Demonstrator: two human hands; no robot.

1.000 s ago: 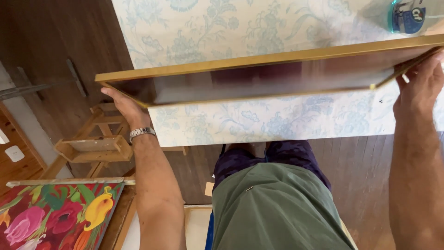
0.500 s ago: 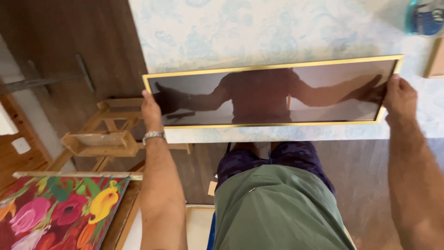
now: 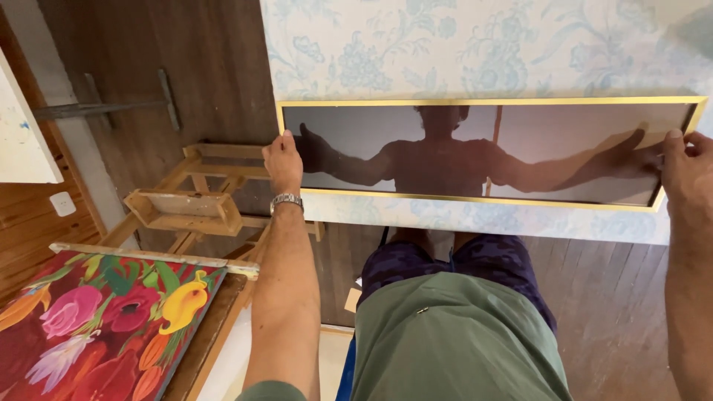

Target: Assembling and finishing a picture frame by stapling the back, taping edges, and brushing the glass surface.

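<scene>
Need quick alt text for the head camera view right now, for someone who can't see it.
The left hand and right hand grip the ends of a long gold-framed dark glossy panel, held flat over a pale floral-patterned surface. A flower painting sits lower left.

the right hand (image 3: 687, 174) runs off the picture's right edge, its thumb hidden behind the gold-framed mirror (image 3: 486, 152). the flower painting (image 3: 96, 319) is cut by the left and bottom edges. the wooden easel (image 3: 189, 204) is partly hidden behind the left hand (image 3: 284, 162) and forearm.
</scene>
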